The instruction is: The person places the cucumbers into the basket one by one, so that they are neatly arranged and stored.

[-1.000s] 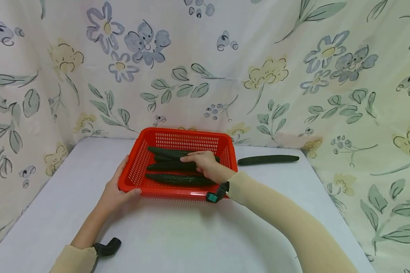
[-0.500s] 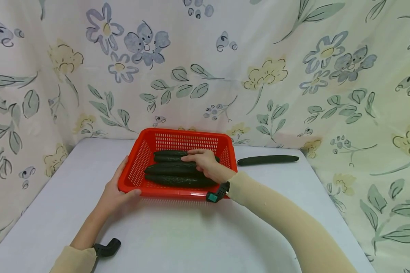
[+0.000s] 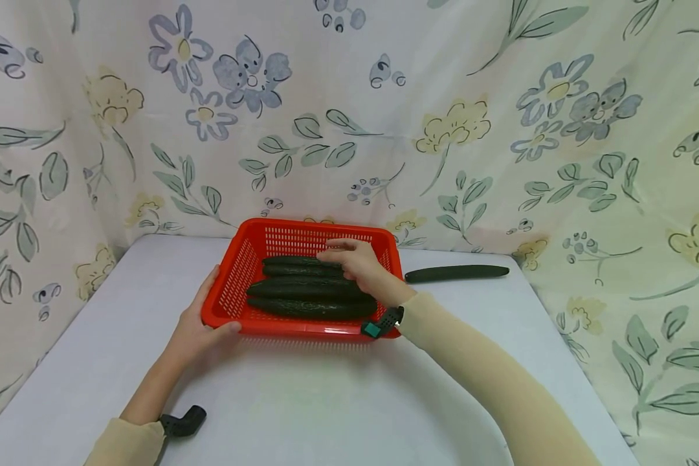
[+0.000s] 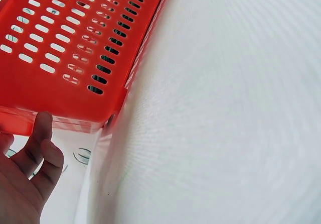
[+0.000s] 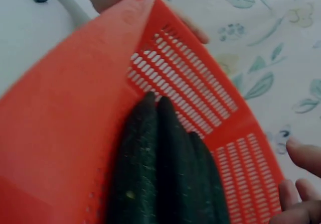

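Observation:
Several dark green cucumbers (image 3: 309, 309) lie side by side, lengthwise, in a red plastic basket (image 3: 303, 328). My left hand (image 3: 195, 330) grips the basket's near left corner, thumb on the front rim and fingers along the left side; the left wrist view has its bent fingers (image 4: 42, 138) against the end wall. Over the basket's right half is my right hand (image 3: 364, 266), fingers loosely bent with nothing between them, hiding the right ends of the rear cucumbers. The right wrist view catches the cucumbers (image 5: 138, 169) from one end and my right fingertips (image 5: 288, 194) by the rim.
One more cucumber (image 3: 457, 273) lies on the white table (image 3: 303, 401) just right of the basket. A flowered curtain (image 3: 349, 162) hangs behind the table and along both sides. Each wrist wears a dark strap (image 3: 184, 422).
The slanting rear cucumber has come down level in the basket, and the cucumbers lie closer together. My right hand has let go and lifted slightly up and right. The left hand stays put.

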{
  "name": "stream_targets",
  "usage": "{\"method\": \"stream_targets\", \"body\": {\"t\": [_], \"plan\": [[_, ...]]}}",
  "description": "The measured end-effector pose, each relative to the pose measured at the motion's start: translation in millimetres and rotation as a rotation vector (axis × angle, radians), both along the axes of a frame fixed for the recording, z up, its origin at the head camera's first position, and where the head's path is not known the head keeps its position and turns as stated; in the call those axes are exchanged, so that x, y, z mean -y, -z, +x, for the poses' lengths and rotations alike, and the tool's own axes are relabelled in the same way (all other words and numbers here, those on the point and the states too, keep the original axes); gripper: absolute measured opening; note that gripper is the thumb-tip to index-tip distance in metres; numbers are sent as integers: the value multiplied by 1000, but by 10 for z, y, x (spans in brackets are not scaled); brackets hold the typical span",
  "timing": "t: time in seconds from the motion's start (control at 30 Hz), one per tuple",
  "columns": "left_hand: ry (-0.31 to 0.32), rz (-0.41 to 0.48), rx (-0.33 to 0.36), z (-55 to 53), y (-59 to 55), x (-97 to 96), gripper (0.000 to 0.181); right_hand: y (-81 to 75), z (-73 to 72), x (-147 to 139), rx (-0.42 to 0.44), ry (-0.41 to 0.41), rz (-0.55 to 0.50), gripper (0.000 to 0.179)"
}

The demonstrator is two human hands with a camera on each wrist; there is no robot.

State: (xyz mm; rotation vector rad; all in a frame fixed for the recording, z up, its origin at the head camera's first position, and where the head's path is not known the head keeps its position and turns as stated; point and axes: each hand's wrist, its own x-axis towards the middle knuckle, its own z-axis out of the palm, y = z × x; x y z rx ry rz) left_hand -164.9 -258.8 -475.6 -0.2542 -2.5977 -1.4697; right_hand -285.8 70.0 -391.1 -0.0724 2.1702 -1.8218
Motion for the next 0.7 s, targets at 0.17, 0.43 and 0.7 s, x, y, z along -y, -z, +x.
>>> {"method": "stream_targets", "body": {"t": [0.17, 0.43, 0.7], "plan": [[0, 2, 3, -3, -2, 0, 114, -121, -1, -90, -41, 6, -54, 46], [1, 14, 0, -8, -5, 7, 113, -194, -21, -383, -123, 46, -121, 41], [12, 31, 4, -10, -3, 3, 114, -119, 50, -871, -357, 70, 50, 41]]}}
